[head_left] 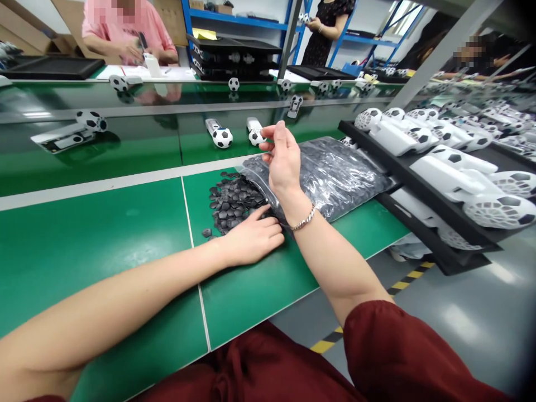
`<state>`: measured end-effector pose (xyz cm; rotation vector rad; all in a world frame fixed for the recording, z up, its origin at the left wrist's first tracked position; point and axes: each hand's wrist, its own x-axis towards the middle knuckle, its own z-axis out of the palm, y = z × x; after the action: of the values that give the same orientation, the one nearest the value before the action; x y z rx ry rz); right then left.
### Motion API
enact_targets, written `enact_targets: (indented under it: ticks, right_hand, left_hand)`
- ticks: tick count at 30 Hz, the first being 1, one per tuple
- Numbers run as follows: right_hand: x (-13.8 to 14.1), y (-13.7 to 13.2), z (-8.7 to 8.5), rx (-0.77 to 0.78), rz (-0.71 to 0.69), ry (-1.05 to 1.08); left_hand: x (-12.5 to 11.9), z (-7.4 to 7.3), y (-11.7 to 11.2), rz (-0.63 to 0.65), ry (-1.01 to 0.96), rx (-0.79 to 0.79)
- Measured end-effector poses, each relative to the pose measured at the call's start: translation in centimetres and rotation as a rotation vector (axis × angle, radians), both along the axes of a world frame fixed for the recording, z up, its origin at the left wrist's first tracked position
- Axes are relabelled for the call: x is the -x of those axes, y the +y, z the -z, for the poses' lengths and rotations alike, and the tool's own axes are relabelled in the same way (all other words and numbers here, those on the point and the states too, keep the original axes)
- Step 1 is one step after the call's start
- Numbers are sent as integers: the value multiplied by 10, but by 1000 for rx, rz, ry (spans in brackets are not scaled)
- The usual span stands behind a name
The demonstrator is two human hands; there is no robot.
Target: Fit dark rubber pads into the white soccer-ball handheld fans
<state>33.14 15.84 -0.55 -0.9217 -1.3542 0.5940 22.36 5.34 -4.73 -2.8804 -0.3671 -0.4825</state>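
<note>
- Hands over green bench (104, 257), sleeves dark red (389, 346).
- Left hand (251, 240): open, fingers slightly spread, lying palm down against the edge of a heap of black hexagonal pieces (232, 201); fingertips touch the heap, one or two stray pieces lie just beyond it on the bench.
- Right hand (285, 162): raised above the bench, thumb and fingertips pressed together in a pinch; whatever lies between them, if anything, is too small to tell. Silver bracelet (304, 219) on that wrist.
- Clear plastic bag (255, 181) lies at the heap's far side, beneath the right wrist, its mouth toward the pieces.
- Large bag of black pieces (330, 173) sits on the bench just right of it, between the hands and a black rack (419, 167).
- Rack holds white housings with football-patterned shells (498, 212).
- Small football-topped units (221, 137) stand farther along, on a glossy raised shelf.
- Across the bench, a person in a pink top (125, 28) handles a white item; another in a dark dress (326, 28) stands behind, holding a small football.
</note>
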Motion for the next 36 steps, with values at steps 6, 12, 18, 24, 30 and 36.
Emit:
enact_targets:
  ticks: [6,12,18,24,30,36]
  right_hand:
    - [10,-12,-6,29,-25,17]
    - [19,-26,-3,28,-160,-225]
    - [22,-39,0,83,-461,-791]
    - [37,-54,10,0,-617,-1210]
    - [43,-53,21,-94,-437,-1273]
    - [40,-48,26,-141,-448,-1156]
  left_hand:
    - [29,-4,26,-91,59,-104]
    - [74,-14,21,-263,-53,128]
    - [125,-22,-19,-581,-136,329]
    - [137,-3,-27,-656,-143,439]
    - [137,3,-30,-634,-216,443]
    - [137,2,-32,-656,-238,468]
